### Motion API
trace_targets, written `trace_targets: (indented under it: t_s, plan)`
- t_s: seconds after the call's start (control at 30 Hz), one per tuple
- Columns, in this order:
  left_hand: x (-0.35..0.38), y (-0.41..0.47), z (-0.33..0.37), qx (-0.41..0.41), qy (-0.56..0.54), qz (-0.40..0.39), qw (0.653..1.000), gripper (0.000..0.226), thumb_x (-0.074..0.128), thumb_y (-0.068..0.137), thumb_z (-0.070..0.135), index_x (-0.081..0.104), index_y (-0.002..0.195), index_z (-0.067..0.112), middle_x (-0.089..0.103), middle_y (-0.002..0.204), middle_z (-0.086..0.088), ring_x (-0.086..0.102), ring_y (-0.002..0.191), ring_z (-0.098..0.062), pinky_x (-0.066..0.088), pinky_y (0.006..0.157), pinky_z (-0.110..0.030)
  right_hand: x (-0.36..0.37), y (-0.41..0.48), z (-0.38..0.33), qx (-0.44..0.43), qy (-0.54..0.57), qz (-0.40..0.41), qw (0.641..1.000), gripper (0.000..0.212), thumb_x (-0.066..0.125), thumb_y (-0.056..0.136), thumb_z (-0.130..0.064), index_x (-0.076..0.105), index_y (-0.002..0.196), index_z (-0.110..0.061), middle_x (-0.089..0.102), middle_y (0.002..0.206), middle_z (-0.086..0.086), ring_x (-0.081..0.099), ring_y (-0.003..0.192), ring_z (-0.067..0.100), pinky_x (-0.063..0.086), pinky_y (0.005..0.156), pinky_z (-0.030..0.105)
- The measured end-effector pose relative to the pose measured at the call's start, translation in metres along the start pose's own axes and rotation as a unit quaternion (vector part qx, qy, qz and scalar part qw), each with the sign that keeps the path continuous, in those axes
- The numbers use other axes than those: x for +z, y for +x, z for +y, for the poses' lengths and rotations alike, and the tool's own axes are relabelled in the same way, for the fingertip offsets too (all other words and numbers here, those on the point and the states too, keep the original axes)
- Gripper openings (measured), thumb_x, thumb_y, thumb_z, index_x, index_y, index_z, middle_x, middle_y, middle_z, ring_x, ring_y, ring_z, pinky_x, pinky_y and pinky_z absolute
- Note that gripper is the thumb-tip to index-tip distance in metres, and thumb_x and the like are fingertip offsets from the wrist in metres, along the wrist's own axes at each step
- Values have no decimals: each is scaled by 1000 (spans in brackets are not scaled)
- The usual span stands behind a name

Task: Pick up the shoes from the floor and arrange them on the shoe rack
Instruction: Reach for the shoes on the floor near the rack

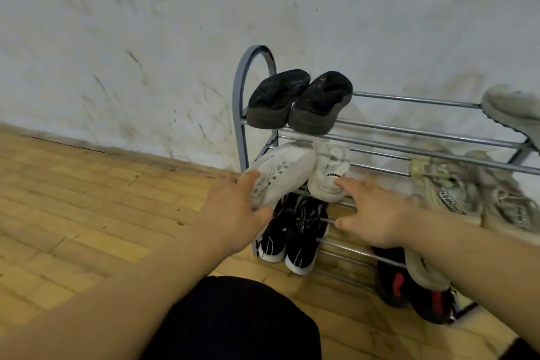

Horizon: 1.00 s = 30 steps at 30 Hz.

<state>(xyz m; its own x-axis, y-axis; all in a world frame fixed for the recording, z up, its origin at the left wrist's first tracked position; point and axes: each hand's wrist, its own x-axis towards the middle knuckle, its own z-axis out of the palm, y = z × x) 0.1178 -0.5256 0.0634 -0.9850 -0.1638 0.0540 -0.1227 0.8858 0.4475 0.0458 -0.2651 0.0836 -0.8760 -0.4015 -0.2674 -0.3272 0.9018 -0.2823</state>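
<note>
A metal shoe rack [415, 101] with three tiers stands against the wall. Two white sneakers lie on the middle tier at its left end. My left hand [233, 207] clasps the heel of the left white sneaker [283, 172], thumb on top and fingers underneath. My right hand [377, 213] has its fingers spread, and its forefinger touches the heel of the right white sneaker [328, 175]. A pair of dark slip-ons [301, 99] sits on the top tier. Black sneakers with white soles [295, 234] sit on the bottom tier.
Beige sneakers [455, 190] lie on the middle tier to the right, and a grey shoe [514, 108] rests at the top tier's right end. Black and red shoes [409, 286] sit bottom right. Wooden floor [87, 213] stretches left; my dark-clad knee [233, 321] is in front.
</note>
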Motion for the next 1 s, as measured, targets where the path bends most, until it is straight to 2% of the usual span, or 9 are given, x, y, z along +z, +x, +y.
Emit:
trace_targets:
  t_s: [0.1, 0.27, 0.4, 0.5, 0.63, 0.77, 0.83, 0.9, 1.0]
  plan:
    - [18, 14, 6, -44, -44, 31, 998, 81, 65, 82, 58, 32, 152, 37, 50, 128, -4, 48, 123, -32, 47, 103, -49, 6, 13, 9, -2, 34, -4, 999, 96, 67, 93, -44, 1, 162, -34, 18, 164, 13, 40, 141, 30, 35, 111, 33]
    - [43, 34, 13, -87, -143, 89, 982, 79, 76, 79, 50, 39, 146, 30, 50, 122, 2, 51, 119, -26, 50, 98, -43, 15, 33, 18, -13, 74, 14, 997, 102, 68, 93, -43, -6, 161, -34, 21, 165, 12, 54, 126, 23, 41, 102, 28]
    - [57, 57, 17, -100, -185, 118, 970, 80, 77, 74, 57, 39, 140, 33, 50, 120, 4, 53, 116, -24, 52, 99, -47, 21, 49, 24, -23, 88, 51, 995, 98, 68, 92, -46, -1, 161, -36, 21, 164, 8, 42, 140, 26, 38, 110, 33]
    - [65, 70, 27, -107, -219, 133, 961, 84, 82, 76, 54, 38, 143, 30, 38, 121, 4, 48, 118, -22, 49, 99, -38, 23, 58, 27, -41, 96, 75, 992, 95, 66, 93, -43, 1, 161, -36, 20, 164, 6, 38, 144, 26, 37, 112, 32]
    - [72, 72, 19, -78, -281, 83, 953, 105, 92, 65, 50, 34, 150, 32, 42, 134, 7, 52, 120, -11, 49, 98, -30, 25, 68, 30, -47, 91, 89, 991, 93, 65, 94, -43, 0, 161, -38, 18, 163, 8, 44, 139, 28, 40, 108, 32]
    - [66, 59, 2, -48, -325, 16, 944, 119, 96, 64, 21, 24, 158, 33, 48, 139, 19, 54, 125, -4, 51, 105, -32, 25, 73, 32, -43, 87, 94, 991, 93, 65, 95, -44, -1, 160, -40, 17, 162, 8, 45, 139, 30, 40, 108, 33]
    - [64, 56, -1, -51, -331, 9, 942, 114, 95, 67, 18, 27, 158, 32, 52, 136, 23, 57, 119, 5, 52, 101, -23, 24, 74, 32, -38, 98, 98, 990, 95, 66, 94, -44, 0, 161, -40, 18, 163, 6, 40, 143, 29, 37, 110, 34]
    - [64, 53, 0, -55, -320, 14, 946, 98, 91, 74, 18, 35, 152, 32, 54, 122, 32, 54, 102, 25, 45, 85, -1, 23, 76, 31, -34, 110, 99, 988, 97, 68, 93, -44, 1, 162, -38, 20, 163, 6, 37, 145, 28, 35, 111, 34]
    - [68, 55, 2, -56, -315, 39, 947, 88, 86, 81, 16, 37, 152, 33, 49, 110, 41, 49, 90, 36, 39, 75, 7, 25, 77, 29, -39, 123, 105, 986, 97, 69, 92, -42, 3, 163, -35, 24, 163, 6, 37, 146, 27, 34, 112, 33]
